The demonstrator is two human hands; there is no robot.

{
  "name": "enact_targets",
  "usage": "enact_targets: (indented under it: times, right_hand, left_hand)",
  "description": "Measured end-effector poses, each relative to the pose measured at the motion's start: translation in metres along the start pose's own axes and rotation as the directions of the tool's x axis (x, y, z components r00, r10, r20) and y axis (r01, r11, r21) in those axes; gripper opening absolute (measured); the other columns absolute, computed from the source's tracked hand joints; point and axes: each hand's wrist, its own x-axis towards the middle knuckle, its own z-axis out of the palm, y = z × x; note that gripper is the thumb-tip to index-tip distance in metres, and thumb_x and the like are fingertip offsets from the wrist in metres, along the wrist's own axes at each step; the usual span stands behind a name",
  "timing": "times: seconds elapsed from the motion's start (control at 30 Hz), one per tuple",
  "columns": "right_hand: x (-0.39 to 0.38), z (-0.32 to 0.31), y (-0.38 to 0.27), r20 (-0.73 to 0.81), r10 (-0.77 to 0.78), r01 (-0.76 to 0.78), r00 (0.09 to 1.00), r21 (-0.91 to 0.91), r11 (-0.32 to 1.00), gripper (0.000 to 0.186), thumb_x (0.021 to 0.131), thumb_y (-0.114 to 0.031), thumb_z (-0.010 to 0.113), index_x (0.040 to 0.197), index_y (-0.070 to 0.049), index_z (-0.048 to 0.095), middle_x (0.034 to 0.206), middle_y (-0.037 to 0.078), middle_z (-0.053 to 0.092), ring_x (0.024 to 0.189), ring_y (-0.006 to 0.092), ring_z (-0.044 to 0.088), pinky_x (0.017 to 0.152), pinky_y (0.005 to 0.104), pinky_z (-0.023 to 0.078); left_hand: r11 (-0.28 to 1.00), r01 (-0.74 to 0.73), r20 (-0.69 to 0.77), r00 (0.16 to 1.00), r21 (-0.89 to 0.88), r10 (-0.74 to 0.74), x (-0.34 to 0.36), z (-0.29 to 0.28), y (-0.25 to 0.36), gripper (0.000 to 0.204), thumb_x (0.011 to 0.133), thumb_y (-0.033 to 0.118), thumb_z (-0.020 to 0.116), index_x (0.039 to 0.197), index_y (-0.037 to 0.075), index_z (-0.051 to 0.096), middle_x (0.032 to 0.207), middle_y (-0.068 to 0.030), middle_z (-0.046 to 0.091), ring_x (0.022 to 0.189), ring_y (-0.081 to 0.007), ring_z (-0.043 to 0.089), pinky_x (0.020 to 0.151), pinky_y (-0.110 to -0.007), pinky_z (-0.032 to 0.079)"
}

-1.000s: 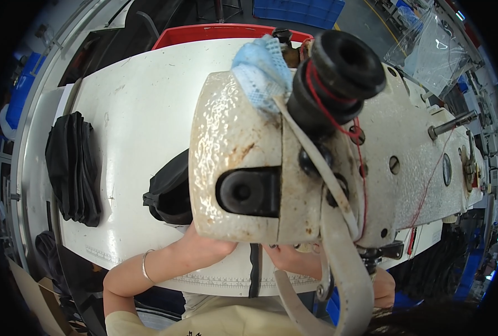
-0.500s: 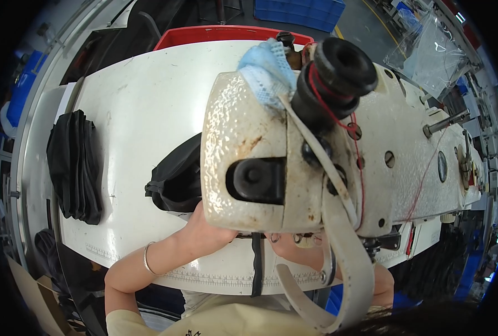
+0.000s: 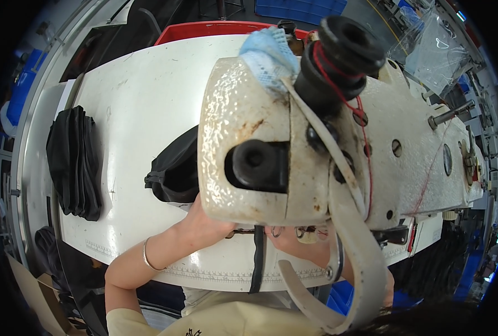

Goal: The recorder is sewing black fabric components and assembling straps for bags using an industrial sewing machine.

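Note:
A large off-white sewing machine (image 3: 249, 112) fills the middle and right, hiding whatever lies under its head. My left hand (image 3: 203, 225) reaches in beneath the head from the near left, next to a black fabric piece (image 3: 173, 176) that bulges like a pouch out of the machine's left side. My right hand (image 3: 288, 239) is below the head's near edge, partly behind the curved lever. Both sets of fingers are out of sight, so their grip cannot be read. Between my hands a narrow black strip (image 3: 257, 263) hangs over the table's near edge.
Folded black fabric pieces (image 3: 74, 162) lie stacked on the white table (image 3: 131, 84) at the left. A curved off-white lever (image 3: 366, 274) juts toward me. Red thread runs from a black spool holder (image 3: 338, 64). A red bin (image 3: 204, 29) stands behind the table.
The machine head sits slightly higher and looks larger in the picture, as my view shifts a little. My hands and the black fabric stay in nearly the same place.

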Motion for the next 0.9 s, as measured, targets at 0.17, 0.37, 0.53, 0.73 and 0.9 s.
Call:
enact_targets:
  times: [0.17,0.37,0.53,0.73,0.9]
  right_hand:
    - [-0.008,-0.025,0.002,0.084,0.071,-0.084,0.994,0.163,0.983,0.024,0.078,-0.021,0.060,0.099,-0.009,0.056,0.094,0.003,0.057,0.088,0.0199,0.054,0.085,0.0329,0.041]
    - [-0.003,-0.012,0.019,0.278,0.265,-0.384,0.923,0.629,0.676,0.054,0.086,-0.035,0.053,0.128,-0.003,0.042,0.121,0.015,0.054,0.110,0.0275,0.054,0.097,0.0438,0.041]
    - [-0.011,-0.020,0.015,-0.117,-0.635,0.334,0.764,-0.769,0.544,0.044,0.071,-0.018,0.057,0.111,0.002,0.057,0.104,0.015,0.061,0.093,0.0253,0.060,0.081,0.0328,0.050]
    - [0.007,-0.020,0.000,-0.013,-0.777,0.582,0.629,-0.655,0.482,0.027,0.068,-0.009,0.055,0.092,0.000,0.065,0.095,0.011,0.062,0.092,0.0236,0.059,0.077,0.0318,0.048]
    - [0.006,0.001,0.008,-0.325,-0.649,0.490,0.688,-0.452,0.746,0.024,0.066,-0.015,0.057,0.087,-0.004,0.064,0.091,0.009,0.060,0.088,0.0202,0.056,0.075,0.0329,0.047]
  left_hand:
    - [0.998,0.013,0.102,0.995,0.057,-0.019,0.012,-0.020,0.024,0.028,0.063,0.002,0.057,0.091,0.000,0.061,0.093,-0.0133,0.058,0.089,-0.0333,0.055,0.080,-0.044,0.045]
    - [0.929,-0.042,0.057,0.998,0.368,0.022,0.009,-0.039,0.054,0.026,0.064,0.006,0.058,0.088,-0.002,0.057,0.099,-0.0152,0.054,0.089,-0.0293,0.053,0.089,-0.042,0.042]
    - [0.865,-0.030,0.068,0.998,0.500,-0.005,-0.012,-0.041,0.062,0.023,0.064,0.005,0.058,0.086,-0.002,0.055,0.091,-0.0131,0.054,0.082,-0.0252,0.053,0.083,-0.038,0.045]
    - [0.960,-0.078,-0.068,0.993,0.270,0.100,0.005,-0.049,0.052,0.016,0.064,0.003,0.060,0.080,0.001,0.056,0.075,-0.0051,0.047,0.066,-0.0178,0.048,0.057,-0.028,0.038]
    - [0.949,-0.126,0.024,0.992,0.288,0.125,0.008,-0.042,0.055,0.019,0.065,0.005,0.060,0.082,-0.002,0.058,0.072,-0.0037,0.044,0.067,-0.0171,0.047,0.057,-0.029,0.038]
